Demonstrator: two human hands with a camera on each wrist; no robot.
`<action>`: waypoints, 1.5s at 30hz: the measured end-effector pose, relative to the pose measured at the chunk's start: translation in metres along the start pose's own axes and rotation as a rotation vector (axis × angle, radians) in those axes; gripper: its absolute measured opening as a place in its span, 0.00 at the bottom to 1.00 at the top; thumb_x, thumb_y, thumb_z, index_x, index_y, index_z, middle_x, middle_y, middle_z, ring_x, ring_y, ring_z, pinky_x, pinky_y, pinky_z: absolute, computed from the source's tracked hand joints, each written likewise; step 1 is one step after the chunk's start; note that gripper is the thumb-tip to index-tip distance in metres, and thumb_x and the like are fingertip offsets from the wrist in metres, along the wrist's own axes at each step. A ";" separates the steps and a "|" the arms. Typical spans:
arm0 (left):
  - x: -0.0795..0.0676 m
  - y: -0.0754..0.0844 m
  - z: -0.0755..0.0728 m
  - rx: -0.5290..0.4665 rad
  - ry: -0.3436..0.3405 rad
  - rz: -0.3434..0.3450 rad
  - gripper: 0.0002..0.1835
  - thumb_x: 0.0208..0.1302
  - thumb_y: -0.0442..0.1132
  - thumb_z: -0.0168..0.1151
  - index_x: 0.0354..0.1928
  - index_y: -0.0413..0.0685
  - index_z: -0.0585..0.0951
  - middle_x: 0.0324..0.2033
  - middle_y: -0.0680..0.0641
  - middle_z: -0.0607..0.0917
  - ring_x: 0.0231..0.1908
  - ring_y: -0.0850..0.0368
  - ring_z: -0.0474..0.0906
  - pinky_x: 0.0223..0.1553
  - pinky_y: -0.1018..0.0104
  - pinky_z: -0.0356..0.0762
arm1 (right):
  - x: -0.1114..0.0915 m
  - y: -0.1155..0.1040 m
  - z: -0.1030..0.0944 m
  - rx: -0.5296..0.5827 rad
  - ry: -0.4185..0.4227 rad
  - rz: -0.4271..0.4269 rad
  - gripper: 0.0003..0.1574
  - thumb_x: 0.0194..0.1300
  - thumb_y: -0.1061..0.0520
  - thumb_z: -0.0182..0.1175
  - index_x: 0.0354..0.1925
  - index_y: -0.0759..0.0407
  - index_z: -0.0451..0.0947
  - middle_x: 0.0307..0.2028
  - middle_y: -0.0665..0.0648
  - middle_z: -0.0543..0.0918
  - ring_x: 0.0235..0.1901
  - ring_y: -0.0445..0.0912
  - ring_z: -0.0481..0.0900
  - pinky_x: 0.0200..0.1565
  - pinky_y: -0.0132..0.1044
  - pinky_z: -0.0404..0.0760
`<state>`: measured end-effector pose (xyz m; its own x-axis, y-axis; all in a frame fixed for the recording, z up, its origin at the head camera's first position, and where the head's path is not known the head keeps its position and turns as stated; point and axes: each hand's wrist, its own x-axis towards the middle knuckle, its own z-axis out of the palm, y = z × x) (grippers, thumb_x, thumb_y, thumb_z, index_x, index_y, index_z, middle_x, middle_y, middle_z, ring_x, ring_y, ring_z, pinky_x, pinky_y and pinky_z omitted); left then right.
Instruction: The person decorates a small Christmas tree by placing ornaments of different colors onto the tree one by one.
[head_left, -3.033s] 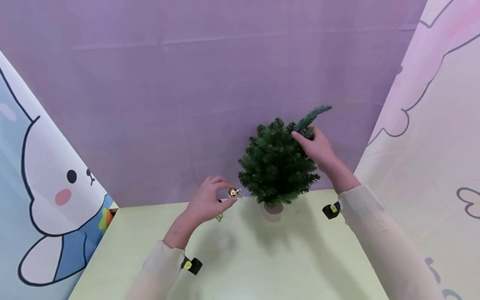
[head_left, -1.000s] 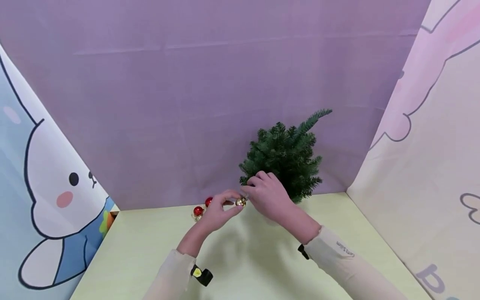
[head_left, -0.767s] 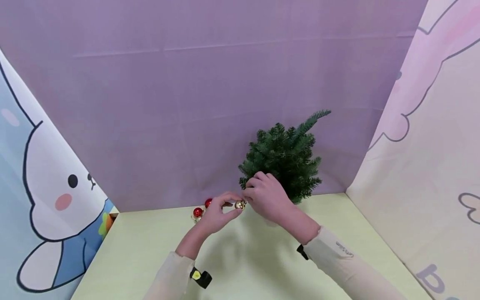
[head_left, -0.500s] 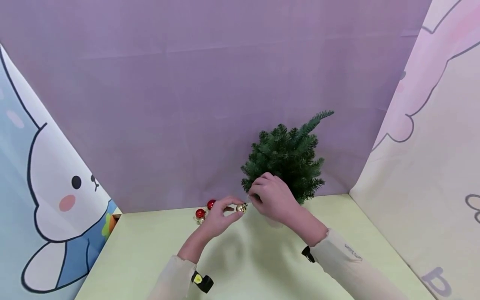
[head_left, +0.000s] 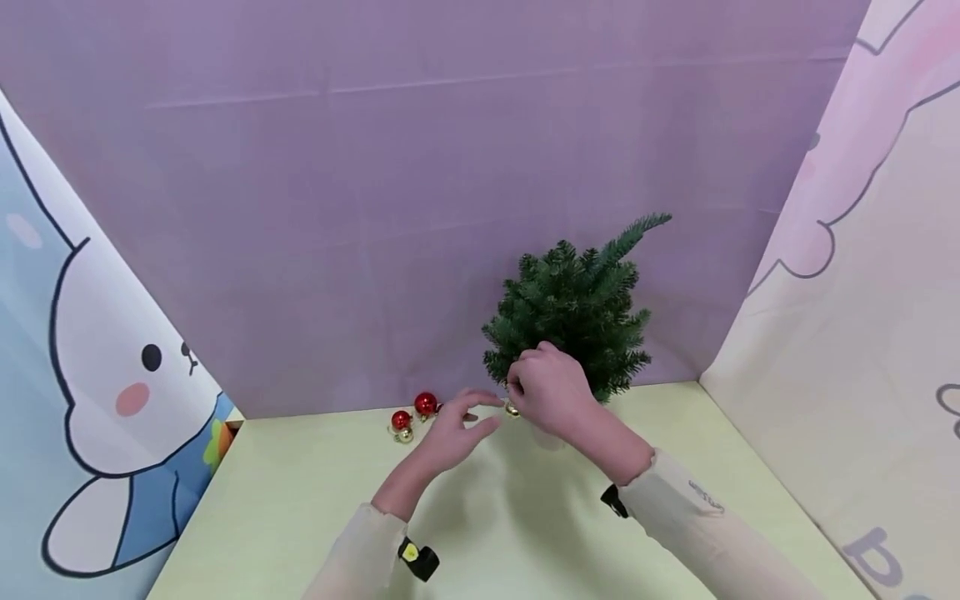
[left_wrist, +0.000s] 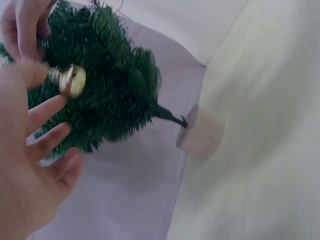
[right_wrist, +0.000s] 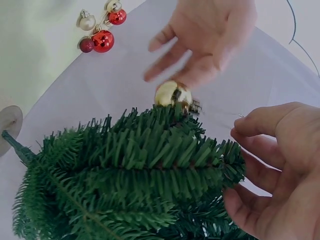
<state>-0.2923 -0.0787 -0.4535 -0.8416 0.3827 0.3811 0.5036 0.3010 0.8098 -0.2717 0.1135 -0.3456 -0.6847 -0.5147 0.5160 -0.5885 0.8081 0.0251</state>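
A small artificial Christmas tree (head_left: pixel 570 304) stands at the back of the table; its round pale base (left_wrist: pixel 202 132) shows in the left wrist view. Beside its lower left branches hangs a gold Christmas ball (right_wrist: pixel 170 93). My right hand (head_left: pixel 555 387) pinches the ball's thin string between thumb and index finger, close against the branches. Just left of the ball, my left hand (head_left: pixel 453 437) has its fingers spread and holds nothing. In the head view the right hand partly hides the ball and the tree's base.
Several more balls lie on the table left of the tree, among them a red ball (head_left: pixel 426 404), a smaller red ball (head_left: pixel 401 419) and a gold one (head_left: pixel 405 435). A purple cloth (head_left: pixel 300 250) hangs behind; printed panels flank the table (head_left: pixel 300 500).
Earlier the right hand was at the tree's top; it came down to the gold ball's string. The left hand, which pinched that ball, has let go and the ball moved slightly right.
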 end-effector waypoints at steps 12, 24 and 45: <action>0.023 0.022 0.008 -0.016 0.276 0.056 0.07 0.66 0.44 0.65 0.36 0.51 0.87 0.44 0.54 0.82 0.49 0.57 0.76 0.47 0.46 0.76 | 0.008 -0.002 -0.003 0.016 -0.085 0.054 0.07 0.62 0.55 0.64 0.28 0.47 0.87 0.26 0.46 0.81 0.30 0.43 0.76 0.36 0.40 0.80; 0.020 0.025 0.009 0.060 0.291 0.136 0.04 0.66 0.41 0.63 0.34 0.51 0.84 0.37 0.57 0.83 0.44 0.58 0.76 0.42 0.49 0.77 | -0.001 -0.004 0.006 0.028 -0.053 0.157 0.07 0.63 0.55 0.63 0.30 0.46 0.86 0.21 0.45 0.78 0.16 0.38 0.67 0.16 0.32 0.68; 0.041 0.035 -0.006 0.158 0.135 -0.019 0.08 0.70 0.46 0.58 0.39 0.56 0.85 0.34 0.58 0.83 0.12 0.56 0.68 0.19 0.62 0.72 | 0.008 0.001 0.009 0.066 -0.120 0.271 0.09 0.67 0.57 0.60 0.35 0.50 0.87 0.19 0.47 0.79 0.11 0.40 0.66 0.13 0.34 0.67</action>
<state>-0.3104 -0.0570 -0.4067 -0.8644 0.2582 0.4315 0.5029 0.4447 0.7412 -0.2812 0.1075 -0.3494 -0.8641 -0.3167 0.3912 -0.4019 0.9020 -0.1576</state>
